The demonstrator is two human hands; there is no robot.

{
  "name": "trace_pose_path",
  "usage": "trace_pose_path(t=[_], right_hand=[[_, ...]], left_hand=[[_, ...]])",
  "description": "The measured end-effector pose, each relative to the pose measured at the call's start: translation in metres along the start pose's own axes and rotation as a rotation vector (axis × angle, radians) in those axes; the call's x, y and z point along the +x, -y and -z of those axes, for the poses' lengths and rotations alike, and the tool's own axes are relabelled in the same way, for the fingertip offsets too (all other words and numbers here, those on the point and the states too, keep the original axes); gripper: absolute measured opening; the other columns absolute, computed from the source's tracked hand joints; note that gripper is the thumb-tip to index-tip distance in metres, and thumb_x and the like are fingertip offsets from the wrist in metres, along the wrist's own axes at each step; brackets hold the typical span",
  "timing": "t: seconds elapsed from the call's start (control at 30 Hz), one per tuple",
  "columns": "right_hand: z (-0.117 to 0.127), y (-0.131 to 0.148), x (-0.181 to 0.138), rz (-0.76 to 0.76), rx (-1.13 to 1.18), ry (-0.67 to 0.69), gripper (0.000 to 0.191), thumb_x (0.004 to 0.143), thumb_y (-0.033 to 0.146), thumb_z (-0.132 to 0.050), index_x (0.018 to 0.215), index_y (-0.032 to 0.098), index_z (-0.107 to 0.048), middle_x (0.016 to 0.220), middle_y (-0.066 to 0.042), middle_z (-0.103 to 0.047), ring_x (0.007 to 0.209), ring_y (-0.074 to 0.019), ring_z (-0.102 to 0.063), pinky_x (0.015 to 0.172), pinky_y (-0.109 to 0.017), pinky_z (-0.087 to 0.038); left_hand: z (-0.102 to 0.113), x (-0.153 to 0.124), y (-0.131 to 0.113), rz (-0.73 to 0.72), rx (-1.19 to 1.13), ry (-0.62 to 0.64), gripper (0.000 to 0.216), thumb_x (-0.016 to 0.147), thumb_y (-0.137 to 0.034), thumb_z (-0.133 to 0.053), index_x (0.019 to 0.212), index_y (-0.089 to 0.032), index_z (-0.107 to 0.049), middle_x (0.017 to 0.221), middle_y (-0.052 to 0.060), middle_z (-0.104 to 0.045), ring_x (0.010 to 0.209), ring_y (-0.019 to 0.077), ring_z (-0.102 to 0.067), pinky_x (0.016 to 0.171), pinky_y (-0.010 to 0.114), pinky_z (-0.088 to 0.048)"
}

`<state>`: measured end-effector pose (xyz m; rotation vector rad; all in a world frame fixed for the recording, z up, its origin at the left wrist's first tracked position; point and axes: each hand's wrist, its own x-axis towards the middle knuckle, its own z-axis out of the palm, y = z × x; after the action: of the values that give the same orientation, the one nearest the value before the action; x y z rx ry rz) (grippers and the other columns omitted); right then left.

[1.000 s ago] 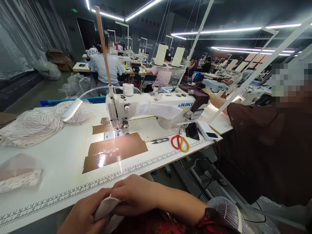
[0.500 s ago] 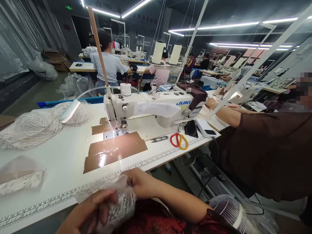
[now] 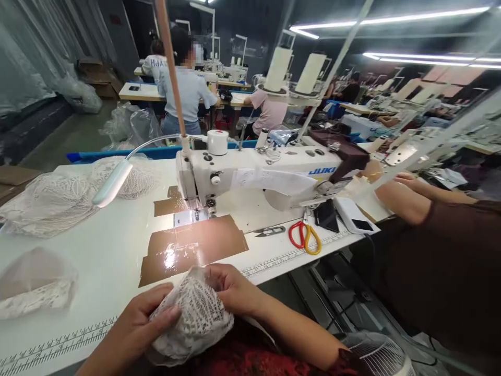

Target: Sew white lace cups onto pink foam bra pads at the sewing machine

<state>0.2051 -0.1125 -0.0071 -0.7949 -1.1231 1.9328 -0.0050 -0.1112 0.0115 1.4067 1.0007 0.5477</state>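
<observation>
Between my two hands is a white lace bra cup [image 3: 195, 308], rounded and gathered, held over my lap at the table's front edge. My left hand [image 3: 146, 318] grips its left side, with the thumb lying on the lace. The fingers of my right hand [image 3: 230, 287] pinch its upper right edge. Just beyond stands a white sewing machine [image 3: 250, 175], its needle area lit over brown tape [image 3: 199, 240] on the table. More white lace pieces [image 3: 55, 201] are heaped at the left. Nearer, a sheer piece with a lace edge [image 3: 37, 287] lies flat.
Thread snips [image 3: 271, 231] and red-and-yellow-handled scissors [image 3: 305, 237] lie right of the tape, near a black phone-like object [image 3: 326, 215] and a white box [image 3: 354, 215]. A lamp [image 3: 113, 183] hangs over the left side. A co-worker's arm [image 3: 407, 201] is at the right.
The lace cup has been turned and spread, so its rounded lace face now shows. My left hand has opened out along its side. The camera view has shifted slightly.
</observation>
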Motion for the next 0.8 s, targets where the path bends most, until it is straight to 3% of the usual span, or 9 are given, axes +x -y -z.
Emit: trace_pose_path(t=[0.1, 0.2, 0.27, 0.37, 0.47, 0.57, 0.67, 0.73, 0.8], right_hand=[[0.001, 0.000, 0.008, 0.095, -0.141, -0.163, 0.059, 0.071, 0.036, -0.074, 0.125, 0.026, -0.054, 0.082, 0.000, -0.062, 0.068, -0.0112, -0.055, 0.063, -0.022, -0.044], [0.009, 0.007, 0.011, 0.211, -0.326, -0.268, 0.041, 0.077, 0.042, -0.068, 0.113, 0.027, -0.059, 0.100, -0.004, -0.061, 0.084, -0.0161, -0.057, 0.074, -0.027, -0.047], [0.019, 0.014, 0.013, 0.160, -0.457, -0.136, 0.024, 0.083, 0.045, -0.059, 0.094, 0.024, -0.065, 0.091, -0.004, -0.062, 0.083, -0.0170, -0.056, 0.076, -0.028, -0.045], [0.027, 0.019, 0.014, 0.045, -0.444, 0.026, 0.042, 0.089, 0.056, -0.043, 0.085, 0.020, -0.065, 0.087, -0.005, -0.061, 0.080, -0.0177, -0.055, 0.072, -0.029, -0.044], [0.022, 0.017, 0.017, -0.014, -0.389, 0.039, 0.037, 0.083, 0.055, -0.054, 0.088, 0.020, -0.065, 0.087, -0.004, -0.061, 0.078, -0.0174, -0.055, 0.069, -0.028, -0.045], [0.012, 0.013, 0.023, -0.035, -0.388, -0.050, 0.028, 0.079, 0.046, -0.064, 0.076, 0.019, -0.066, 0.074, -0.001, -0.059, 0.070, -0.0146, -0.053, 0.064, -0.026, -0.043], [0.008, 0.011, 0.024, -0.015, -0.252, -0.206, 0.028, 0.075, 0.047, -0.067, 0.070, 0.019, -0.065, 0.065, 0.001, -0.056, 0.059, -0.0117, -0.049, 0.056, -0.024, -0.041], [0.008, 0.011, 0.024, 0.045, -0.148, -0.316, 0.028, 0.072, 0.047, -0.070, 0.067, 0.020, -0.065, 0.064, 0.001, -0.056, 0.057, -0.0111, -0.047, 0.054, -0.024, -0.040], [0.005, 0.010, 0.025, 0.101, -0.106, -0.382, 0.028, 0.072, 0.045, -0.071, 0.063, 0.020, -0.064, 0.063, 0.001, -0.056, 0.056, -0.0106, -0.047, 0.055, -0.024, -0.040]], left_hand=[[0.000, 0.012, -0.010, -0.065, 0.069, 0.026, 0.032, 0.085, -0.043, -0.056, 0.082, -0.013, -0.065, 0.076, 0.005, -0.062, 0.069, 0.0165, -0.055, 0.062, 0.023, -0.046], [0.002, 0.024, -0.004, -0.151, 0.026, -0.045, 0.034, 0.086, -0.042, -0.054, 0.073, -0.012, -0.060, 0.067, 0.001, -0.053, 0.061, 0.0111, -0.046, 0.054, 0.020, -0.039], [0.004, 0.028, 0.005, -0.163, -0.047, -0.072, 0.034, 0.087, -0.042, -0.054, 0.074, -0.011, -0.059, 0.066, 0.001, -0.051, 0.060, 0.0100, -0.044, 0.053, 0.020, -0.038], [0.005, 0.027, 0.010, -0.156, -0.113, -0.087, 0.034, 0.089, -0.041, -0.051, 0.074, -0.011, -0.057, 0.065, 0.000, -0.049, 0.059, 0.0096, -0.043, 0.053, 0.020, -0.037], [0.007, 0.027, 0.006, -0.175, -0.085, -0.059, 0.034, 0.090, -0.039, -0.050, 0.072, -0.011, -0.057, 0.065, 0.000, -0.048, 0.058, 0.0091, -0.041, 0.052, 0.020, -0.035], [0.011, 0.028, 0.006, -0.141, -0.072, 0.012, 0.034, 0.087, -0.038, -0.057, 0.065, -0.012, -0.055, 0.061, -0.001, -0.045, 0.056, 0.0078, -0.038, 0.051, 0.019, -0.032], [0.014, 0.022, 0.012, -0.021, -0.478, -0.044, 0.038, 0.079, -0.051, -0.063, 0.071, -0.014, -0.057, 0.062, -0.002, -0.050, 0.055, 0.0083, -0.044, 0.051, 0.019, -0.037], [0.011, 0.015, 0.017, 0.021, -0.881, -0.106, 0.055, 0.070, -0.069, -0.060, 0.091, -0.017, -0.061, 0.078, 0.002, -0.060, 0.066, 0.0128, -0.055, 0.061, 0.023, -0.047], [0.004, 0.010, 0.019, 0.047, -1.125, -0.047, 0.077, 0.061, -0.078, -0.060, 0.111, -0.019, -0.058, 0.098, 0.007, -0.063, 0.084, 0.0196, -0.061, 0.074, 0.030, -0.051]])
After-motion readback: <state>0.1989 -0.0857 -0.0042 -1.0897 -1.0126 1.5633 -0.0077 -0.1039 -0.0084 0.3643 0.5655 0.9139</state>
